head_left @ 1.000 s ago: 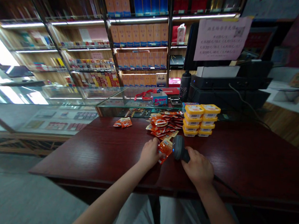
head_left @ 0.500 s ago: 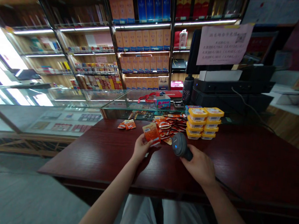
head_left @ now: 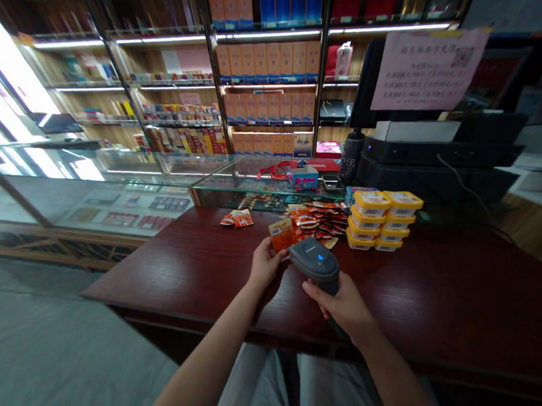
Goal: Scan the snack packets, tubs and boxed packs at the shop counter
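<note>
My left hand (head_left: 266, 264) pinches an orange snack packet (head_left: 282, 233) by its lower edge, with a barcode patch showing at its upper left. A dark grey barcode scanner (head_left: 314, 258) with a lit blue light is gripped by its handle in my right hand (head_left: 350, 306). Its head points left, close to the packet, and overlaps the packet's lower right corner in view. Behind both hands lies a heap of similar orange packets (head_left: 318, 221). Several more loose packets (head_left: 237, 218) rest apart on the left.
Yellow-lidded tubs (head_left: 364, 220) stand stacked right of the heap. A glass display counter (head_left: 217, 178) borders the dark red desk (head_left: 193, 272), carrying a small blue-pink box (head_left: 302, 178) and a black bottle (head_left: 351, 156). A monitor with a paper notice (head_left: 426, 71) rises at the right.
The scanner has swung left, its head turning from facing forward toward the packet. My left hand still holds the packet. The whole view has shifted slightly.
</note>
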### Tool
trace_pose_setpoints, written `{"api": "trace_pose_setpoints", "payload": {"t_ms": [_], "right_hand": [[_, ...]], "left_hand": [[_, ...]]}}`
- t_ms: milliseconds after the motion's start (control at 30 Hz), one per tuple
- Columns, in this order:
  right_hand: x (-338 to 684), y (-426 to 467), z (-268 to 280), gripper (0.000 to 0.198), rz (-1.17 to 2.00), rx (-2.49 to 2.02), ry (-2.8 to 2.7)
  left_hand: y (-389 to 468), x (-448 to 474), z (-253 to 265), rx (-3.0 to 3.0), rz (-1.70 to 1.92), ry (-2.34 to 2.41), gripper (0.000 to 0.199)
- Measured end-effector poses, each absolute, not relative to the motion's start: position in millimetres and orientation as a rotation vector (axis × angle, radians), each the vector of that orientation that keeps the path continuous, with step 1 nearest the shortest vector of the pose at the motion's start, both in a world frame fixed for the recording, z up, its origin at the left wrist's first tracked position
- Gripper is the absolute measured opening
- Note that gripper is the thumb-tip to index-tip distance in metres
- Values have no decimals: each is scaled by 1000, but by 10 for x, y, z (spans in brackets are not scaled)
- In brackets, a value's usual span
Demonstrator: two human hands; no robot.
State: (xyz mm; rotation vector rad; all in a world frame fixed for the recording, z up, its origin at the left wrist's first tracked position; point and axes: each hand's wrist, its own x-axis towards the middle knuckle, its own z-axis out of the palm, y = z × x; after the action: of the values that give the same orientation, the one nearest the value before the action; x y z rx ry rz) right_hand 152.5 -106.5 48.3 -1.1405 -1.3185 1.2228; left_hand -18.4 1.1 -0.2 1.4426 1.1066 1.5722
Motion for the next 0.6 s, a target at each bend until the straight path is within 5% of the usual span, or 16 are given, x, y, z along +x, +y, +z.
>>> {"api": "trace_pose_setpoints", "payload": {"t_ms": [600], "right_hand": [[1532, -1158, 477, 37, 1237, -1253, -1251]], "left_hand": [[59, -224, -57, 1604, 1490, 1191, 34]]}}
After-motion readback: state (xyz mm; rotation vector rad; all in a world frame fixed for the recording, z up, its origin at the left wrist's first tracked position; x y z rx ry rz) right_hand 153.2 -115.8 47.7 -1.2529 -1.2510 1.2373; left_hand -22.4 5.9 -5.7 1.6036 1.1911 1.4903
